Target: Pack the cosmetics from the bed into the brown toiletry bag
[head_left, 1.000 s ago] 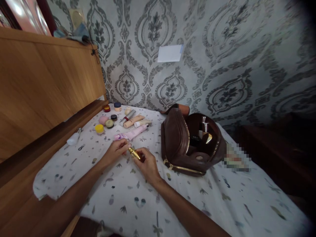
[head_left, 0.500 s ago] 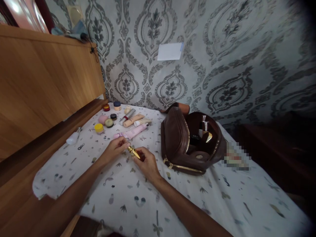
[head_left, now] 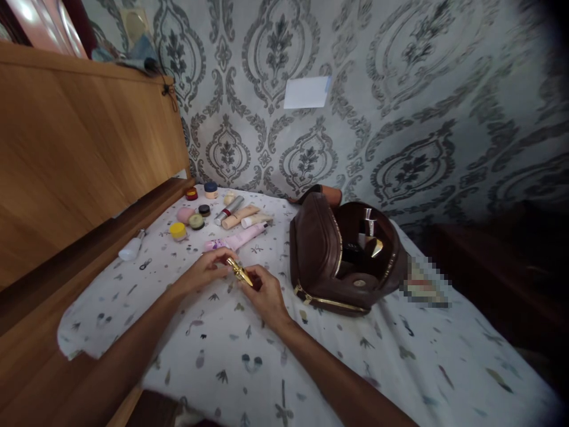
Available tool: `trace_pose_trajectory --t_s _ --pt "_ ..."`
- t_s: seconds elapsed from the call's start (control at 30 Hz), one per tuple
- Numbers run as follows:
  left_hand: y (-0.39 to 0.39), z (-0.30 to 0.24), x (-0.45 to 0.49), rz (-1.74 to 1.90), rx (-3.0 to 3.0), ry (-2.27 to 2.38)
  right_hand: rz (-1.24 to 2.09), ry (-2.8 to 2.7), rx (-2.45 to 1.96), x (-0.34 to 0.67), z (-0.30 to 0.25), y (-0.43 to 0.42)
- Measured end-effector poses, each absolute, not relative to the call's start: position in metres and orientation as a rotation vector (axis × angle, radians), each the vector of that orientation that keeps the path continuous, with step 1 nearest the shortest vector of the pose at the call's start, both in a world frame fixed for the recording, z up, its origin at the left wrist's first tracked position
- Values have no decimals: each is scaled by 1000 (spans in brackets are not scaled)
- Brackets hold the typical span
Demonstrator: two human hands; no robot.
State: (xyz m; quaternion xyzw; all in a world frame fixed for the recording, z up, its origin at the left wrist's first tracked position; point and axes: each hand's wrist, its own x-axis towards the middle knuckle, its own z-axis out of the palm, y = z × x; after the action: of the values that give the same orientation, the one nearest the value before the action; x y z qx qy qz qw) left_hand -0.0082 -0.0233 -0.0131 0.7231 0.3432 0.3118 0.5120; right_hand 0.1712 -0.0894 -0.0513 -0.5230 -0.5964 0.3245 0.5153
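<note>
1. Sheet (head_left: 231, 344), white and printed; patterned wall (head_left: 351, 136) at 12 o'clock, wood cabinet (head_left: 89, 130) at 10.
2. Right hand (head_left: 267, 293) pinches tube (head_left: 240, 273) above sheet; left hand (head_left: 205, 270) at its tip, grip unclear.
3. Open bag (head_left: 311, 249) at tube's 3 o'clock.

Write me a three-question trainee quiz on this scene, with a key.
1. What colour is the slim item held in the right hand?
A. White
B. Gold
C. Blue

2. True or false: the brown bag is zipped shut.

3. Fill in: in the picture, the yellow-lidded jar is to the ____ of the brown bag.

Key:
1. B
2. False; it gapes open
3. left
</note>
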Motion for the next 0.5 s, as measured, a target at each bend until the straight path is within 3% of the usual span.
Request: trace_pose_trajectory --t_s 0.5 --pt "-27 -9 -8 683 1747 811 817 -1435 -1240 172 -50 -91"
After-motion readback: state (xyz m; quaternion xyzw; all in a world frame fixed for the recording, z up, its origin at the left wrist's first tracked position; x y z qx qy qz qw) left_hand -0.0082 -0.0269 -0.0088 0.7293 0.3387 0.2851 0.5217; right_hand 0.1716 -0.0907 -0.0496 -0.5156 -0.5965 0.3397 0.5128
